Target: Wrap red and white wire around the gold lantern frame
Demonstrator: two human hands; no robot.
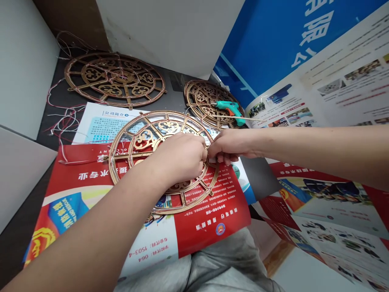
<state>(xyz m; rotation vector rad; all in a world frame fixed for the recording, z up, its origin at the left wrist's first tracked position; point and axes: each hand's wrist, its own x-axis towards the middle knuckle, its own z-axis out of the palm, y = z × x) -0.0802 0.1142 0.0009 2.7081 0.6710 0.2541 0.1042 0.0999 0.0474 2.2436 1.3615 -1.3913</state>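
Note:
A round bronze-coloured openwork frame (133, 155) with spokes and scroll ornaments lies in front of me, thin wire running along its rings. My left hand (184, 156) reaches over its middle, fingers closed at the right part of the frame. Facing it, my right hand (226, 147) has thumb and fingers pinched together at the frame's right edge. The fingertips of both hands nearly meet. Whatever sits between them is hidden or too small to make out.
Two similar frames lie behind, one at back left (118, 76) and one at back right (199, 95). A teal glue gun (231, 109) and thin stick (252, 119) rest on the latter. Tangled red-white wires (68, 121) spread left. Red printed sheets (212, 219) lie underneath; pale panels enclose the space.

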